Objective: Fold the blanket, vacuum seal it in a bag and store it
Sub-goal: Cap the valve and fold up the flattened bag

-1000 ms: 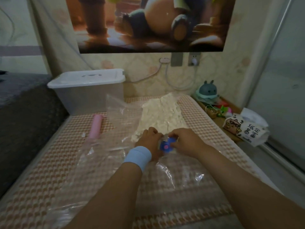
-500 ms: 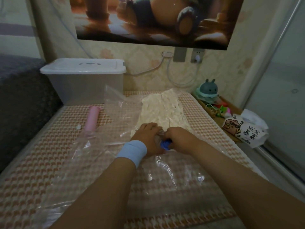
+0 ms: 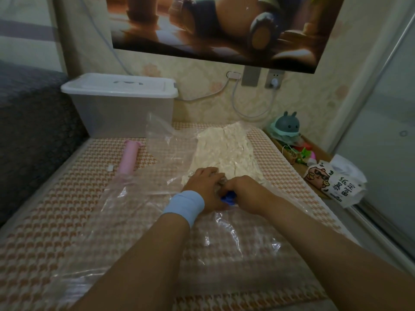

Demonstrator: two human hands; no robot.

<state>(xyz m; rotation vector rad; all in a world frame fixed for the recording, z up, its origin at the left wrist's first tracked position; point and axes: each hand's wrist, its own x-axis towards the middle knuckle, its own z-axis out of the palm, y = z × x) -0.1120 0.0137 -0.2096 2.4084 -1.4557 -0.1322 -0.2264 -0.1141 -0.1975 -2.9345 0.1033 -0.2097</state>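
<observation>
A clear vacuum bag (image 3: 134,221) lies flat on the orange-and-white patterned bed. A cream folded blanket (image 3: 226,151) lies at its far end, seemingly inside it. My left hand (image 3: 206,187), with a light-blue wristband, presses down on the bag near the blanket's near edge. My right hand (image 3: 244,194) is closed over a small blue valve cap (image 3: 228,198) on the bag, mostly hiding it. The two hands touch each other.
A pink hand pump (image 3: 129,159) lies left of the bag. A lidded translucent storage box (image 3: 121,102) stands at the back left. A bedside shelf with a toy (image 3: 286,127) and a tissue pack (image 3: 332,185) is on the right. A dark sofa (image 3: 29,131) borders the left.
My hands have drawn together over the blue valve cap, which showed more a second ago. The camera has shifted left and tilted a little.
</observation>
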